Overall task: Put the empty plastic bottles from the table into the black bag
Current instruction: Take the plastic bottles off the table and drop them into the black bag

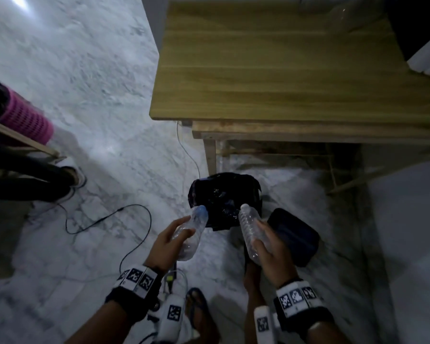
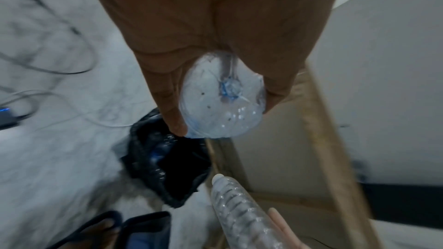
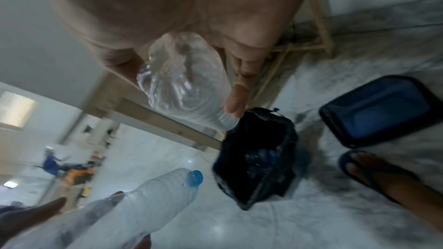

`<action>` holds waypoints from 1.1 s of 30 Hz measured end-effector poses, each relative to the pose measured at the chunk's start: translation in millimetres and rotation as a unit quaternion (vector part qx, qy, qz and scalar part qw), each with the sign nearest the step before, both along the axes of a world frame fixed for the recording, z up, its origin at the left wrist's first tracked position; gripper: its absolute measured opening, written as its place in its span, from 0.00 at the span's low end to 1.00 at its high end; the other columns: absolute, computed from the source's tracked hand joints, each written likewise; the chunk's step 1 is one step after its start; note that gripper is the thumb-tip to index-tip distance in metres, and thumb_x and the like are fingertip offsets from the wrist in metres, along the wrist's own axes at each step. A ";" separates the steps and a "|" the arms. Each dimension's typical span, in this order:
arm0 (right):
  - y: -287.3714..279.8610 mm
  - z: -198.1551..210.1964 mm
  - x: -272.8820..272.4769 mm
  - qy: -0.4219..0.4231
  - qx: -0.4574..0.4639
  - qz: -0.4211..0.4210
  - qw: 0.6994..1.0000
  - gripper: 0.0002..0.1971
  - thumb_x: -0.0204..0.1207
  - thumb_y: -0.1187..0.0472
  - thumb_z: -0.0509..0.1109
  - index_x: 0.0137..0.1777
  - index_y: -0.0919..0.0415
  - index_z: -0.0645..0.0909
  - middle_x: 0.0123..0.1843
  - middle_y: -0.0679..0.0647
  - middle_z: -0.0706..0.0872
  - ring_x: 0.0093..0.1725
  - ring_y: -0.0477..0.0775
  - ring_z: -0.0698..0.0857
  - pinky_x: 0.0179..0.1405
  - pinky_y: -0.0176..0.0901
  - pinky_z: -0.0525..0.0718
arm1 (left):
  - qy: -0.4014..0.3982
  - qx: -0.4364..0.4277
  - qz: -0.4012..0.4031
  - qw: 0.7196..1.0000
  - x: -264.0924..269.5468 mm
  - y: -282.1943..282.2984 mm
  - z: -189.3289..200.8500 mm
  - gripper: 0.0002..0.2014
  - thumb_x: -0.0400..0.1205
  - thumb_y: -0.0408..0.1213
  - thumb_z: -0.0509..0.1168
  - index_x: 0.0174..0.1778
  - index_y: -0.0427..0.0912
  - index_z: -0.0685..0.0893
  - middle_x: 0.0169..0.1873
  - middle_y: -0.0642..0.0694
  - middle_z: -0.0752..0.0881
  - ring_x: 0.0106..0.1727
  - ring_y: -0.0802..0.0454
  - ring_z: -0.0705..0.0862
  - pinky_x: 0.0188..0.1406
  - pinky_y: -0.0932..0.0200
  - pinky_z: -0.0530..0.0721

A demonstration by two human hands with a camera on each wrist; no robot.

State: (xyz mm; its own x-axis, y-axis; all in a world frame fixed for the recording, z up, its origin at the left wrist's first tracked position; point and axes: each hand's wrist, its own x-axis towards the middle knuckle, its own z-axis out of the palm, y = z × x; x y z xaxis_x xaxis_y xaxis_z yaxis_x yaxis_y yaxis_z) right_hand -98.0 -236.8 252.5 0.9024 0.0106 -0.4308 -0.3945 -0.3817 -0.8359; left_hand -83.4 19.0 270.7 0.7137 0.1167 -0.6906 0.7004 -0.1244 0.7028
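Both forearms reach forward and down over the floor, wrists banded with marker tags. Left hand grasps a clear blue-capped bottle around its body, fingers curled, cap end pointing toward the black bag. Right hand likewise wraps a ribbed bottle with a pale cap, neck aimed at the same bag. The bag sits open on the marble floor just in front of the wooden table, crinkled glossy plastic, mouth gaping. Both bottles are thin, transparent, slightly crushed. Left wrist view shows the blue-capped bottle's base end-on, with its moulded star; the head view does not. Right wrist view shows blurred clear and blue shapes already inside the bag, plus a dark blue case lying on the floor beside it and a sandalled foot nearby. A black cable loops across the floor left of the hands.
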 end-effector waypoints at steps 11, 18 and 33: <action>4.2 -166.3 96.0 0.130 -0.062 -0.024 0.989 0.31 0.76 0.44 0.65 0.79 0.50 0.72 0.79 0.56 0.77 0.77 0.60 0.76 0.74 0.46 0.72 | 0.083 -0.001 0.034 0.996 55.6 -44.9 -167.9 0.33 0.72 0.56 0.74 0.72 0.47 0.81 0.66 0.43 0.85 0.65 0.46 0.83 0.65 0.49 0.83; -14.3 -181.6 130.2 0.135 -0.067 -0.033 0.988 0.29 0.79 0.45 0.65 0.80 0.49 0.69 0.82 0.57 0.71 0.74 0.63 0.78 0.73 0.50 0.75 | 0.114 0.035 0.072 0.990 84.0 -60.1 -202.9 0.47 0.56 0.69 0.71 0.72 0.52 0.81 0.61 0.41 0.88 0.65 0.39 0.86 0.73 0.35 0.81; -64.8 35.1 191.1 -0.090 -0.037 -0.025 0.995 0.19 0.79 0.55 0.67 0.70 0.49 0.80 0.62 0.47 0.86 0.58 0.41 0.85 0.54 0.29 0.84 | -0.126 0.024 -0.065 0.990 161.1 -120.8 30.1 0.11 0.83 0.41 0.68 0.59 0.46 0.89 0.53 0.49 0.94 0.58 0.53 0.91 0.60 0.46 0.90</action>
State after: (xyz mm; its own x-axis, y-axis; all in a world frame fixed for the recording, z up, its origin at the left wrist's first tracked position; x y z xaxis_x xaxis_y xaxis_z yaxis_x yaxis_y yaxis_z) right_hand 93.1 -301.6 287.6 0.9635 -0.0608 -0.2607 -0.2611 -0.4281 -0.8652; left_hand 77.7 -101.8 300.8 0.8733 0.0402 -0.4855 0.4801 -0.2401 0.8437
